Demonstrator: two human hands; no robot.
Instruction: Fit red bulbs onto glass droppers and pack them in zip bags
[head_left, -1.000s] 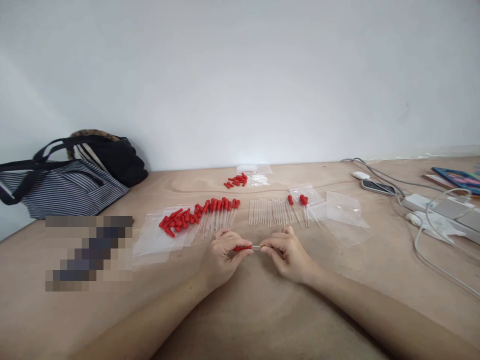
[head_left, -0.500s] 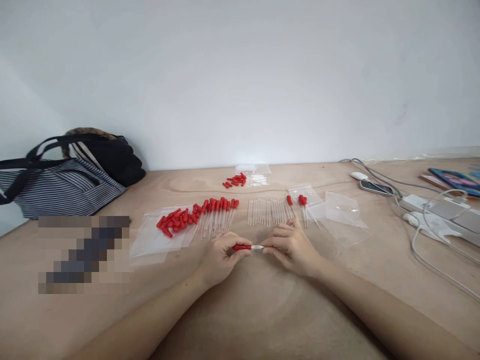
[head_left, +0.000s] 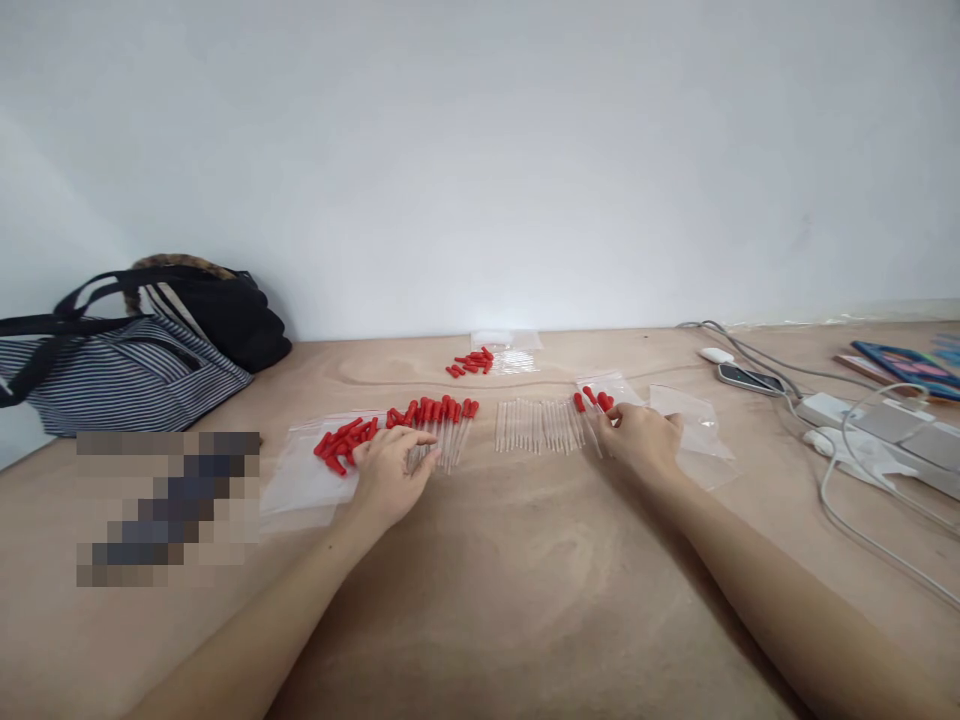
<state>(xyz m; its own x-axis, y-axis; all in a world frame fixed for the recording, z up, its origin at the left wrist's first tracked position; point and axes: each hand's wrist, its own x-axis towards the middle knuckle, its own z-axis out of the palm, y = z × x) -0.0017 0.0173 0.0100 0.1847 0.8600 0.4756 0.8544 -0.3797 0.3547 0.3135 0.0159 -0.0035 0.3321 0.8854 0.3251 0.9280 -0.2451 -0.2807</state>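
My left hand (head_left: 391, 472) is over the right side of a pile of red rubber bulbs (head_left: 345, 437), its thumb and fingers apart and nothing visible between them. Just beyond it is a row of glass droppers (head_left: 448, 412) with red bulbs fitted, partly covered by the fingers. My right hand (head_left: 641, 437) has its fingers closed at a red-bulbed dropper (head_left: 590, 396), its bulb pointing away and slightly left; the grip is partly hidden. Other red-bulbed droppers lie against these fingertips. Between the hands, bare glass tubes (head_left: 536, 425) lie side by side.
A clear plastic bag (head_left: 697, 425) lies beyond my right hand, another (head_left: 296, 490) under the bulb pile. More red bulbs (head_left: 472, 361) lie near the wall. White cables and a power strip (head_left: 885, 425) are at right, a striped bag (head_left: 142, 375) at left.
My hands have parted from the dropper they both held in the middle. My left hand has let go and moved left to the bulbs; my right hand has carried the dropper right.
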